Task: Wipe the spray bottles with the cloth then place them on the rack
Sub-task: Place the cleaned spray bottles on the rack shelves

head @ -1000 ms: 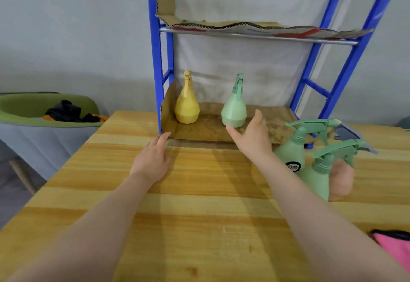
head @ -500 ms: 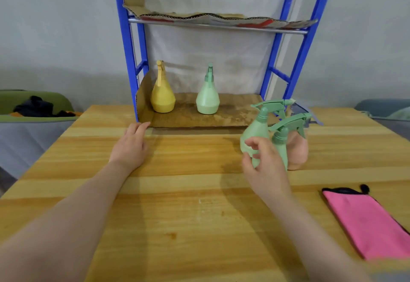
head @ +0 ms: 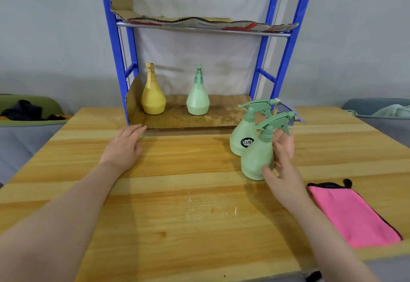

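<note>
Spray bottle [head: 257, 159] nearest me sits between my right hand's [head: 282, 170] spread fingers, not yet gripped, for wiping; left hand [head: 124, 146] rests flat on table [head: 177, 215], steadying.

Both forearms are bare, with no sleeves; the hands [head: 124, 146] wear nothing.

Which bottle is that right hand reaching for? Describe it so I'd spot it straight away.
Start at the blue rack behind the wooden table. Two green trigger spray bottles stand right of it; the right hand touches the nearer green spray bottle. Unlike the farther green spray bottle, it shows no black round label.
</note>
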A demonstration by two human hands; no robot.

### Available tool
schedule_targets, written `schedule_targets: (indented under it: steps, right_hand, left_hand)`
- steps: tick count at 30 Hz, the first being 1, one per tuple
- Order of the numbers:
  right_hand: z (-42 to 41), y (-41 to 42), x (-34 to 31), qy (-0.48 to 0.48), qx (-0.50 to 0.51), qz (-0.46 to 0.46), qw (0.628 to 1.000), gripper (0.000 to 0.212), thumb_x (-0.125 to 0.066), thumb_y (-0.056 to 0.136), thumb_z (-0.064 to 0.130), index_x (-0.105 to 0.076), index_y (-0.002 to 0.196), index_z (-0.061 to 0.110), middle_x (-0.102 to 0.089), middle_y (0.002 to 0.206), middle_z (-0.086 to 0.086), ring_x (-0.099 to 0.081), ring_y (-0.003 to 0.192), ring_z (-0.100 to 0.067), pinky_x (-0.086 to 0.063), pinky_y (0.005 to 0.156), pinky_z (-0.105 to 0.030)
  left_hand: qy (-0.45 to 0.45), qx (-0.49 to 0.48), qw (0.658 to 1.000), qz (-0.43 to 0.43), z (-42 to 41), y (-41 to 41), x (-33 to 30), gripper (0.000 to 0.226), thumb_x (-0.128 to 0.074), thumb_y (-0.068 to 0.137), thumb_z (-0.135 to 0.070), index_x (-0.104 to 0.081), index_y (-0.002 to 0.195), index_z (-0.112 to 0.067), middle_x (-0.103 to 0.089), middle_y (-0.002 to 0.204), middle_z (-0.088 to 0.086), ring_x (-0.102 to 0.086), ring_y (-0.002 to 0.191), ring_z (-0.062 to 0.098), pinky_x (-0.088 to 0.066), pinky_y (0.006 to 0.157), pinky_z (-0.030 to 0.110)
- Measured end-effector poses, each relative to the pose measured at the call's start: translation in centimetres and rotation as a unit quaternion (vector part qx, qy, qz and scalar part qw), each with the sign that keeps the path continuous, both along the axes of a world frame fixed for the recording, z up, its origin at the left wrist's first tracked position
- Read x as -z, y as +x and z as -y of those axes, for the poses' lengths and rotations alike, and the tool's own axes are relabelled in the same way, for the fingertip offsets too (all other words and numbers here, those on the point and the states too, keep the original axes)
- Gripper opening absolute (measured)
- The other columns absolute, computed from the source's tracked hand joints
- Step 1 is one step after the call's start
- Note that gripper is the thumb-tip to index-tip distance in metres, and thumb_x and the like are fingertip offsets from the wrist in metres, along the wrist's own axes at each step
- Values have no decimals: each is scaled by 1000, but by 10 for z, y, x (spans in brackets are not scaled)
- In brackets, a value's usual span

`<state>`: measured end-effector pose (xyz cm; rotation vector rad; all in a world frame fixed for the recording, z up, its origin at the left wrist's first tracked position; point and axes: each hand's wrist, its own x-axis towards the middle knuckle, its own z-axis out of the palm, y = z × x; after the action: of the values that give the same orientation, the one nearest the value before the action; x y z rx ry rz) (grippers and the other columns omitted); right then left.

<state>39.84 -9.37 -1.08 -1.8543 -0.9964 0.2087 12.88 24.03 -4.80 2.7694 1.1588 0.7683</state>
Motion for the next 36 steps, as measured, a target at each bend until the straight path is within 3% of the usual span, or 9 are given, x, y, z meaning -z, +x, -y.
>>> schedule_targets:
  steps: [2,5,9,14,20,23,26,29,36]
  right_hand:
    - [-1,2,1,-20,18,0,1000,67,-61,93,14,-33,150,33,-56,126,15,-58,98,-3,-46,87,-26]
    - [-2,3,3,-21,35,40,998,67,-68,89,23,-37,148,29,-52,137,6,-54,116,-12,-48,99,-35]
    - [-6,-4,4,-22,47,126,991,74,-79,75,40,-42,138,25,-38,141,5,-53,120,-20,-52,96,-47]
    - [-9,-24,0,-77,85,145,983,89,-64,67,73,-40,138,25,-37,134,5,-55,115,-21,-54,90,-42]
    - [6,-40,1,-66,67,127,988,42,-73,83,40,-44,108,23,-50,108,5,-51,103,-18,-45,81,-32]
    - [3,-35,1,-45,50,76,995,52,-76,84,28,-38,119,24,-46,122,7,-48,116,-17,-43,92,-31]
    - [-2,-30,0,-59,12,24,998,74,-75,83,36,-33,142,23,-45,142,9,-46,130,-15,-46,104,-40]
    - [-4,-28,2,-62,-5,15,998,81,-73,80,46,-28,147,33,-50,141,13,-51,127,-11,-50,102,-41]
    - [-17,-32,3,-78,9,50,996,83,-78,79,45,-34,147,26,-53,138,10,-53,124,-12,-51,100,-40]
  left_hand:
    - [-1,0,1000,0,-1,0,1,58,-52,88,-7,-45,144,-20,-45,147,1,-36,137,23,-38,111,45]
    - [-1,-1,1000,1,-2,0,2,55,-52,89,-7,-48,143,-19,-45,147,1,-35,138,24,-37,111,45]
    - [-4,-5,1000,3,-4,-1,4,54,-51,90,-8,-48,142,-20,-44,147,-1,-34,138,21,-40,110,45]
    - [0,-9,1000,7,-3,0,5,53,-51,90,-7,-49,141,-19,-45,147,-1,-33,138,21,-39,109,46]
    - [9,-3,1000,14,-2,0,4,52,-52,89,-5,-51,140,-16,-48,145,2,-36,137,23,-40,109,47]
    - [9,-5,1000,9,-2,0,4,53,-52,89,-6,-51,141,-17,-47,145,2,-36,137,23,-40,108,47]
    - [4,-6,1000,7,-2,0,4,53,-53,89,-7,-50,141,-18,-47,146,1,-35,137,22,-42,107,47]
    - [1,-7,1000,13,-2,0,4,53,-53,88,-6,-51,140,-19,-47,145,0,-35,137,22,-43,105,48]
    - [1,-3,1000,11,-3,0,5,52,-53,89,-7,-50,140,-18,-46,146,1,-35,138,22,-41,107,47]
